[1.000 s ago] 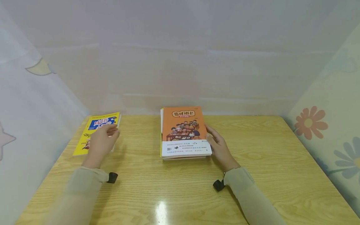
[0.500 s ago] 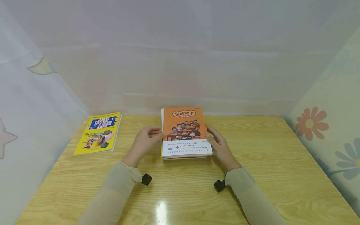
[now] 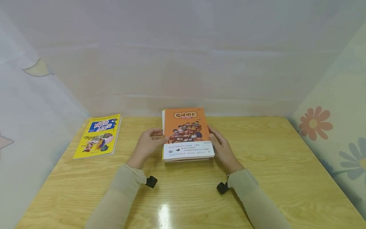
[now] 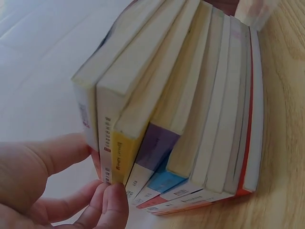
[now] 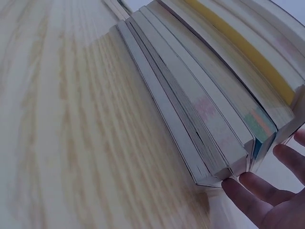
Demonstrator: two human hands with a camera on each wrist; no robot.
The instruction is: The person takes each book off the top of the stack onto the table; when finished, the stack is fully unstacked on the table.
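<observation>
Now, view by view.

Head view, stack: a stack of books (image 3: 187,135) lies in the middle of the frame on the wooden counter (image 3: 271,159), an orange cover with a white band on top.
Head view, left hand: the left hand (image 3: 148,144) sits against the stack's left edge, fingers curled toward it, fingertips at the top book's side.
Head view, right hand: the right hand (image 3: 224,149) lies along the stack's right edge, fingers fairly straight and touching the side.
Head view, yellow book: a yellow book (image 3: 98,136) lies flat in the left middle of the frame, well apart from the stack and from both hands.
Head view, surroundings: pale cloth hangs behind the counter; flowered cloth (image 3: 328,133) fills the right edge.

Left wrist view, stack: the stack of books (image 4: 181,109) fills the centre, spines and page edges facing the camera, with the counter (image 4: 286,143) at the right.
Left wrist view, left hand: the left hand (image 4: 57,186) is in the lower left, thumb and fingertips pinching at the corner of the outermost books.

Right wrist view, stack: the stack of books (image 5: 205,90) runs from the upper middle to the lower right, page edges showing, resting on the counter (image 5: 62,124).
Right wrist view, right hand: the right hand (image 5: 271,200) is in the lower right corner, fingers relaxed and open, tips just beside the stack's corner; whether they touch it is unclear here.
</observation>
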